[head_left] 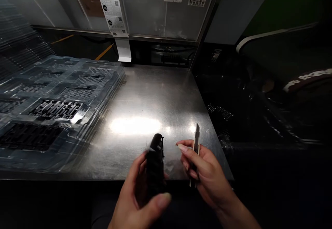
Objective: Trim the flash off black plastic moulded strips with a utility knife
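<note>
i have the black part (155, 170) in the left hand (135, 196), raised before the near edge of the worktop (145, 97). the fingers wrap its far side, and one fingertip shows past its right flank; the thumb lies in front, though blur and shadow keep me from telling whether it presses on the part. the right hand (206, 166) grasps a slim knife (197, 140), its bare blade pointing up and away from me. its thumb and forefinger tips come close together just left of the knife; i cannot tell whether anything small sits between them. the two hands are apart, the part near the blade but not touching it.

i judge the part light and stiff, probably moulded plastic, with a smooth rounded top that could slip. the small projections along its right edge look like the fragile bit, so i would hold it by the broad sides, low down, and keep fingertips clear of the edge facing the blade. the knife looks light and rigid too; i would grip it by the handle only.

off to the left, a clear tray (110, 89) rests on the worktop, with dark slotted pieces (57, 109) in its nearer pockets. beyond the worktop's back edge, a strip of printed labels (112, 9) hangs down.
</note>
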Motion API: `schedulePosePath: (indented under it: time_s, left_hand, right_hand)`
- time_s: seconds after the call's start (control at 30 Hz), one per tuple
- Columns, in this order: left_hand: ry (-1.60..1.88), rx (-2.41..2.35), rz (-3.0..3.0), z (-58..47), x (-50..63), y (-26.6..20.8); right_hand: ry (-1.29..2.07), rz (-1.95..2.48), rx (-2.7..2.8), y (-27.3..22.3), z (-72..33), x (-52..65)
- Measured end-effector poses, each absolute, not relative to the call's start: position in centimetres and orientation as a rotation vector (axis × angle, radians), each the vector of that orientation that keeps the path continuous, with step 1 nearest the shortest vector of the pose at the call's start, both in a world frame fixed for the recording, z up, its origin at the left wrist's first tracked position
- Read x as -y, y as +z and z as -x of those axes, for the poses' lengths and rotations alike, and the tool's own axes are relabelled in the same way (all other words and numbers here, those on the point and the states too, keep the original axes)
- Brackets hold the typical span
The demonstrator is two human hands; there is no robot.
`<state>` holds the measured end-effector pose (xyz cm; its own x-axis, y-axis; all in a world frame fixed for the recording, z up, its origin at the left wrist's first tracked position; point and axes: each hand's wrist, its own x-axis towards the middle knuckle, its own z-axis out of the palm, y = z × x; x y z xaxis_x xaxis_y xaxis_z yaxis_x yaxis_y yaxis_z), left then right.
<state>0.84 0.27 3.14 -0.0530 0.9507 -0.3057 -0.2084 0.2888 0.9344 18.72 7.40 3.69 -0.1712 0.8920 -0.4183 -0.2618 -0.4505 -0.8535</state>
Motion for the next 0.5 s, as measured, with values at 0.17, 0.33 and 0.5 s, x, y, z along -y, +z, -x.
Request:
schedulePosePath:
  time_s: [0.17,0.33,0.5]
  left_hand:
    - [0.863,-1.744,-1.833,1.2,-1.2,1.4]
    - [0.776,-1.767,-2.012,2.1,-1.2,0.9]
    - [0.784,-1.679,-1.870,1.3,-0.8,2.2]
  right_hand:
    - [1.793,1.141,0.852,4.2,-19.2,-7.3]
    - [1.824,1.149,0.930,3.6,-19.0,-7.1]
    - [1.874,1.127,0.928,3.2,-18.9,-7.1]
